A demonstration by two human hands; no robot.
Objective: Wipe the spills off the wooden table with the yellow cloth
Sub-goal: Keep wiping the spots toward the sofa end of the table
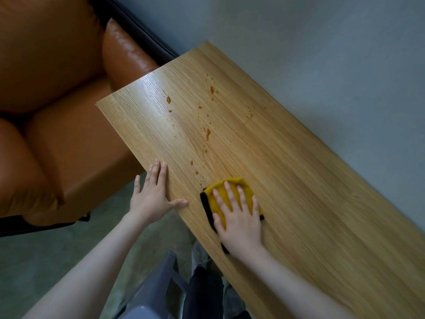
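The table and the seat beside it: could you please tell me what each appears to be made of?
The table looks like light wood or wood-grain laminate, smooth and semi-gloss: straight grain lines, a sheen. The seat looks like tan leather or faux leather: glossy, creased cushions.

Cloth [227, 192] on table [287, 169] under right hand [239, 217]; spills [208, 133] beyond it; left hand [153, 192] at table's left edge; sofa [57, 100] left.

Orange leather sofa [57, 116] sits off beyond the left hand, its dark frame [147, 35] running behind. Grey floor [322, 54] spreads past the right hand, and a grey stool [158, 286] stands below both wrists.
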